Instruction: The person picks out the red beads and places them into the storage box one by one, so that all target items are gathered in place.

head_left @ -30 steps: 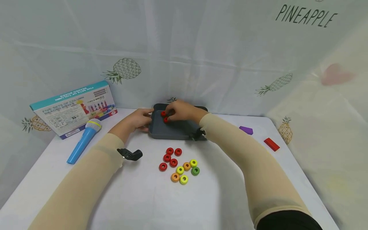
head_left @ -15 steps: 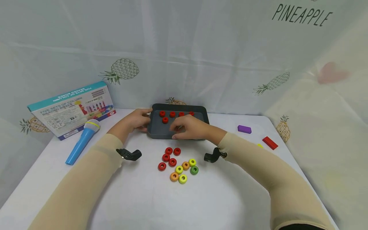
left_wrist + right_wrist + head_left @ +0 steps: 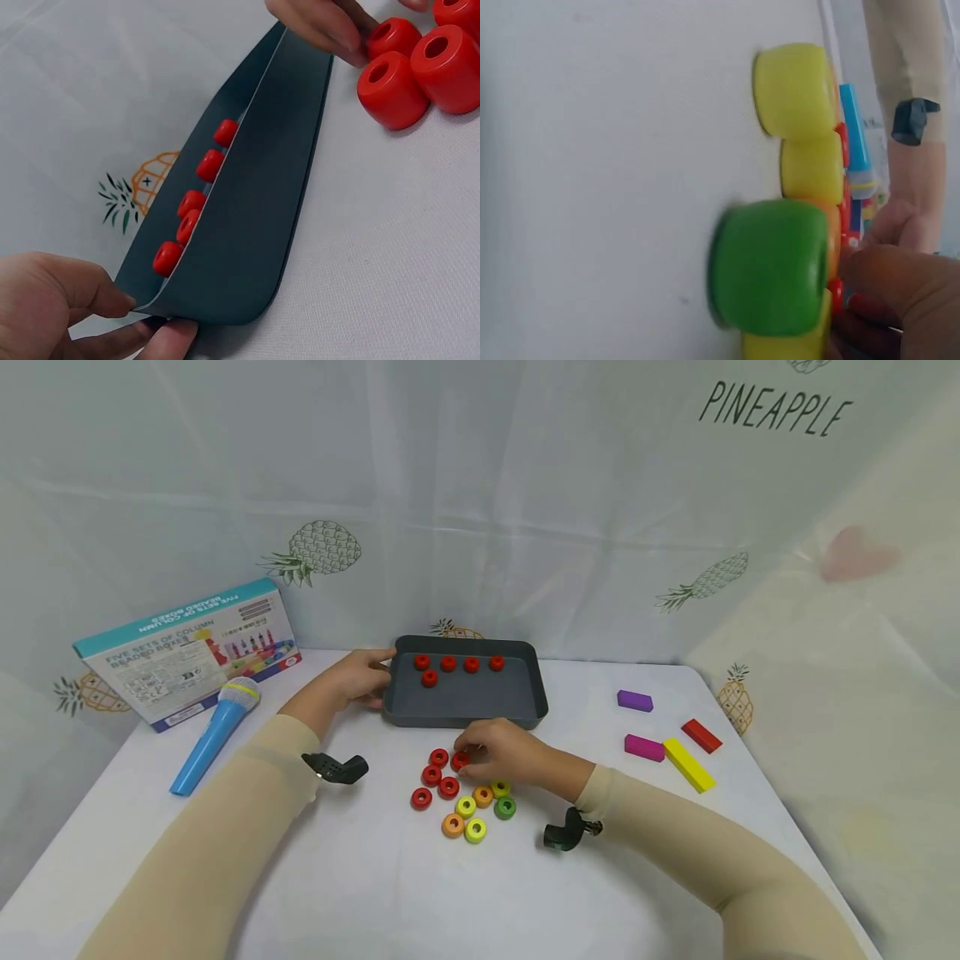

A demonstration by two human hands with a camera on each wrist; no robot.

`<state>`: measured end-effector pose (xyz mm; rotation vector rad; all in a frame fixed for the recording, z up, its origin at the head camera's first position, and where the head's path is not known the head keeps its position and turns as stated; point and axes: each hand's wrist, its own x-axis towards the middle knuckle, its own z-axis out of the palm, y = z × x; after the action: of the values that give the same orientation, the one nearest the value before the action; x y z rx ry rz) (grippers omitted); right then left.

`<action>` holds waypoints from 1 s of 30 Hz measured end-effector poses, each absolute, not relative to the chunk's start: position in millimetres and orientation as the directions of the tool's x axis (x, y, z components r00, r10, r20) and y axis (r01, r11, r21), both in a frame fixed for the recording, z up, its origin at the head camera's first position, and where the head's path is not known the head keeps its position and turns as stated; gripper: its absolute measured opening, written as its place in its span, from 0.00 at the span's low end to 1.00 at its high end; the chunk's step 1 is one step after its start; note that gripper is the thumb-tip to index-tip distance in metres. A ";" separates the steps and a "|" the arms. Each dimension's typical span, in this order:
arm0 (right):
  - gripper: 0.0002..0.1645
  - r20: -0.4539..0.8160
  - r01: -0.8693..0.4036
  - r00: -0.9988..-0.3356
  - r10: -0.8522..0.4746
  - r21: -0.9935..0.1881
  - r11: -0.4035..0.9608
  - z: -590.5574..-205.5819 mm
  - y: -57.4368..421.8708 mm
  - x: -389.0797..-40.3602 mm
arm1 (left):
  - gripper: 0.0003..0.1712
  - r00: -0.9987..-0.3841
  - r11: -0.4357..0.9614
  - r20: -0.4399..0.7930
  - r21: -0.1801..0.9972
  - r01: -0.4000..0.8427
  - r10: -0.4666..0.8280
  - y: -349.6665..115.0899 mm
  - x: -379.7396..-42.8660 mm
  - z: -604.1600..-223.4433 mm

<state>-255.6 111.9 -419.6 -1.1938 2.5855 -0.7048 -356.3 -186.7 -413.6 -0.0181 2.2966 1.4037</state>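
A dark grey tray (image 3: 465, 703) stands at the back of the table, several red beads (image 3: 447, 663) inside it. My left hand (image 3: 352, 679) pinches its left corner; in the left wrist view the thumb (image 3: 101, 289) lies at the rim, fingers underneath. Just in front of the tray, my right hand (image 3: 504, 752) holds a red bead (image 3: 461, 762) between thumb and fingers, partly covering it. That bead belongs to a loose group of red beads (image 3: 431, 776) on the cloth. Beside them lie yellow beads (image 3: 476, 831), orange beads (image 3: 453, 825) and one green bead (image 3: 505, 807).
A toy microphone (image 3: 216, 735) lies at the left before a leaning cardboard box (image 3: 191, 652). At the right are a purple block (image 3: 635, 700), a magenta block (image 3: 644, 747), a yellow block (image 3: 688, 765) and a red block (image 3: 702, 736). A pineapple-print curtain (image 3: 487, 510) hangs behind.
My right hand has left the tray, where the red beads are now uncovered, and come forward to a red bead on the cloth. My left hand keeps its place at the tray corner.
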 end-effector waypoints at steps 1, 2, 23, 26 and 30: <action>0.18 0.012 -0.658 -0.655 -0.755 -0.500 0.563 -421.5 111.5 -255.1 | 0.42 -0.900 0.485 -0.377 0.842 -0.236 0.217 -186.9 -356.3 -413.9; 0.18 0.012 -0.659 -0.658 -0.753 -0.492 0.569 -422.9 111.1 -254.8 | 0.42 -0.902 0.485 -0.376 0.842 -0.237 0.214 -187.0 -356.5 -414.4; 0.15 0.120 -0.708 -0.648 -0.753 -0.461 0.536 -377.4 128.1 -273.3 | 0.43 -0.898 0.475 -0.382 0.845 -0.244 0.219 -186.9 -356.9 -413.8; 0.14 0.131 -0.711 -0.647 -0.751 -0.462 0.531 -367.7 129.8 -283.8 | 0.43 -0.896 0.475 -0.384 0.846 -0.243 0.224 -186.9 -357.9 -413.6; 0.14 0.150 -0.709 -0.653 -0.742 -0.467 0.529 -355.9 126.1 -299.1 | 0.43 -0.895 0.475 -0.388 0.844 -0.249 0.220 -187.0 -358.2 -413.5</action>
<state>-299.1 126.1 -355.9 -1.2769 2.6875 -0.7725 -358.2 -187.0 -413.5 -0.0245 2.2791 1.4097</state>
